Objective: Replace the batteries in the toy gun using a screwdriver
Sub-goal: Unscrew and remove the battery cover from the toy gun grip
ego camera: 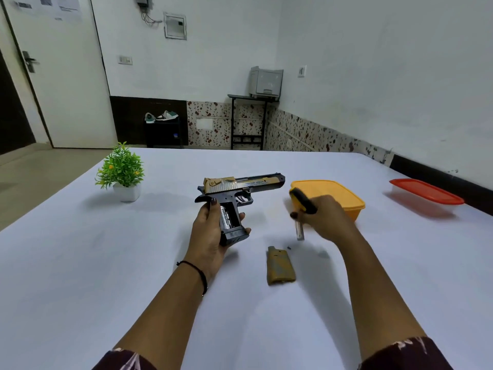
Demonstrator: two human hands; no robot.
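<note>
Snugly curled, left hand (pixel 210 233) holds the toy gun (pixel 240 186); right hand (pixel 328 217) fingers clutch the screwdriver (pixel 302 200).

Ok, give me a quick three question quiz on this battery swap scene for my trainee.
1. True or false: the grip cover is screwed onto the toy gun.
2. Which hand holds the screwdriver? A: left hand. B: right hand. C: neither.
3. Fill in: a ___ shows inside the gun's open grip.

Key:
1. False; the cover lies loose on the table.
2. B.
3. battery.
</note>
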